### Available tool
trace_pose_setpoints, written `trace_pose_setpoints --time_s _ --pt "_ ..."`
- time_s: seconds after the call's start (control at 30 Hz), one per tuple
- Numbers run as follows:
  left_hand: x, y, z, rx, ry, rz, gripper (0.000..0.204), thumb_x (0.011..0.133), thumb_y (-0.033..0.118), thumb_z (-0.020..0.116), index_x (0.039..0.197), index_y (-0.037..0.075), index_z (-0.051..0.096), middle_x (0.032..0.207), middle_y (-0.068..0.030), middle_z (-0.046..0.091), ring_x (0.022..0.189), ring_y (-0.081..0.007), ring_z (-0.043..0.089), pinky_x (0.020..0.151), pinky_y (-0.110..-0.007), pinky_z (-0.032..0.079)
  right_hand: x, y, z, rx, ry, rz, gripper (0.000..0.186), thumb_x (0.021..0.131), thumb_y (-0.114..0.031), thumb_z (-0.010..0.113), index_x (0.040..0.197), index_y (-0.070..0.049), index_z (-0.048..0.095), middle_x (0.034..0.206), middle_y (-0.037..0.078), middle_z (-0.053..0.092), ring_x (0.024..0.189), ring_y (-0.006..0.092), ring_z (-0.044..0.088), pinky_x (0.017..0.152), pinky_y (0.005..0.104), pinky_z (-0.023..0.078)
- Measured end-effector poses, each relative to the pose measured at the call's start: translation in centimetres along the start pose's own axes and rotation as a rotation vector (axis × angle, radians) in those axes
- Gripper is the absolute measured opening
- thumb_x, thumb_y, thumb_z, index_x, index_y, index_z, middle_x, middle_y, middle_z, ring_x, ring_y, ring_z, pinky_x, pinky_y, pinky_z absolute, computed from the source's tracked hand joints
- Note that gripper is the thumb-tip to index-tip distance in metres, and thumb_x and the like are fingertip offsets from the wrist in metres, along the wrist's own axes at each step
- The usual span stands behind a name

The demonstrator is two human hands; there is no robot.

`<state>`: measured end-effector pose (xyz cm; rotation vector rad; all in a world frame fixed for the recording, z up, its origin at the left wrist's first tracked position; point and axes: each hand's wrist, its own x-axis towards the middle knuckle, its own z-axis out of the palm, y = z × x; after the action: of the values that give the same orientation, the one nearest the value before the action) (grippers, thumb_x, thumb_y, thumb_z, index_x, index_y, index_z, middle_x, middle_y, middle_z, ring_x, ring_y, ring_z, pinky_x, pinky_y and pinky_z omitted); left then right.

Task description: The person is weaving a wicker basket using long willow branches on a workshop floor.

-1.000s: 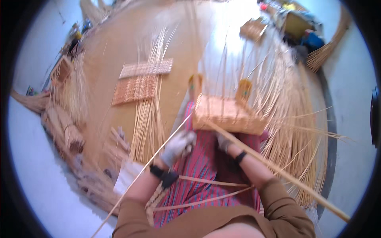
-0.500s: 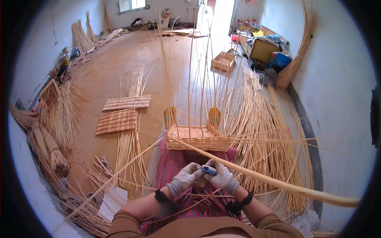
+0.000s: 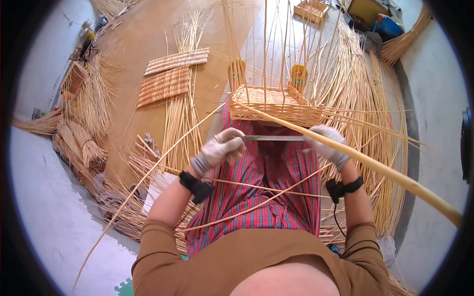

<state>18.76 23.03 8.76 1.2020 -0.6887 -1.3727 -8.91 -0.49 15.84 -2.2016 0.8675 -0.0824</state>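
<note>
Between my two gloved hands a tape measure's metal strip point(image 3: 274, 138) runs level above my lap. My left hand point(image 3: 223, 147) pinches its left end. At the other end, my right hand point(image 3: 328, 143) is closed round it, partly behind a thick pale rod point(image 3: 375, 160); the tape measure's case is hidden there. Just beyond the strip, a shallow rectangular woven basket point(image 3: 276, 114) with tall upright rods rests at my knees. Its long loose canes stick out to the right. The thick rod slants from the basket toward the lower right.
Red striped cloth point(image 3: 247, 197) covers my legs, with thin sticks lying across it. A large heap of canes point(image 3: 350, 89) lies on the right. Woven panels point(image 3: 165, 86) rest on canes at the left. Another basket point(image 3: 311, 11) stands farther off. Cane bundles point(image 3: 81, 143) line the left wall.
My hands have moved apart and forward from close together around the small blue-and-white case. The metal strip now stretches between them. The view has tilted down.
</note>
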Motion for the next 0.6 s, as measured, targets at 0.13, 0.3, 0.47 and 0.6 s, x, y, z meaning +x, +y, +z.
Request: trace_pose_setpoints --time_s 0.13,0.3,0.47,0.6 --pt "4.1 2.8 -7.2 0.311 0.368 0.014 0.041 0.102 0.035 0.069 0.135 0.009 0.063 0.111 -0.0086 0.076 0.080 -0.0103 0.070 0.059 -0.021 0.054 2.9 0.1 -2.7 -0.336 0.521 -0.053 0.030 0.099 -0.038 0.067 0.089 -0.011 0.074 0.081 0.009 0.068 0.077 0.0270 0.069 0.078 0.0430 0.053" --pt "9.7 3.9 -9.6 0.029 -0.015 0.277 0.056 0.101 0.033 0.072 0.146 0.005 0.057 0.126 -0.0082 0.072 0.086 -0.0104 0.068 0.076 -0.025 0.055 9.6 -2.9 2.2 -0.501 0.714 -0.272 0.028 0.094 -0.043 0.068 0.084 -0.017 0.072 0.083 0.006 0.068 0.089 0.0281 0.067 0.087 0.0445 0.046" --pt "11.4 3.6 -9.3 0.326 0.184 0.288 0.024 0.096 0.009 0.076 0.118 0.003 0.077 0.111 -0.0034 0.077 0.104 -0.0119 0.066 0.094 -0.027 0.052 11.8 -2.6 2.2 -0.560 0.582 -0.212 0.030 0.092 -0.046 0.070 0.087 -0.016 0.074 0.089 0.008 0.071 0.092 0.0296 0.067 0.085 0.0464 0.047" --pt "11.2 3.1 -9.5 0.282 0.166 0.325 0.024 0.099 0.007 0.072 0.123 0.004 0.075 0.107 0.0005 0.077 0.069 -0.0010 0.054 0.059 -0.019 0.044 9.1 2.0 -4.5 -0.555 0.456 -0.020 0.036 0.091 -0.050 0.072 0.092 -0.014 0.078 0.088 0.011 0.073 0.093 0.0318 0.069 0.087 0.0457 0.050"
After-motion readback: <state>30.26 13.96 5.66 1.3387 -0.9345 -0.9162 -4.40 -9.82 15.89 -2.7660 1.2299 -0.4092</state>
